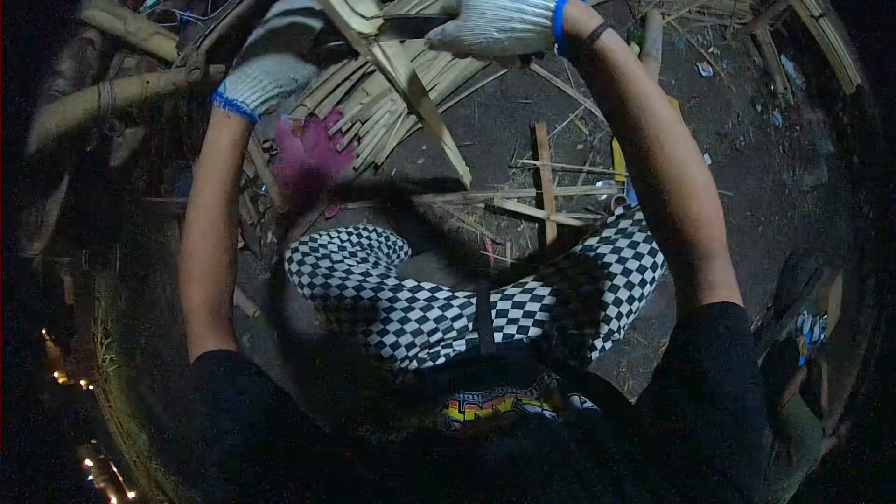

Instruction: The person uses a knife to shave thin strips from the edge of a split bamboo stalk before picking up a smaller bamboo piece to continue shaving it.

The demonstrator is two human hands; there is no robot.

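A long split length of bamboo [411, 89] slants from the top edge down towards my lap, with a split opening near its upper part. Across it lies a dark knife blade [413, 26], set in the split. My right hand [504, 21], in a white knitted glove with a blue cuff, is closed round the knife's handle end. On the other side my left hand [271, 75], gloved alike, is closed against the bamboo's left edge. Shadow and the bamboo partly hide its fingers. Below both hands lies a pile of split bamboo strips [387, 112].
Pink cloth-like material [313, 154] lies beside the pile. A wooden stick [545, 182] and thin slats lie crossed on the dirt ground. Thick bamboo poles [121, 98] stand at left, and a bundle of strips [807, 5] at upper right. My legs in checkered trousers [420, 317] are folded below.
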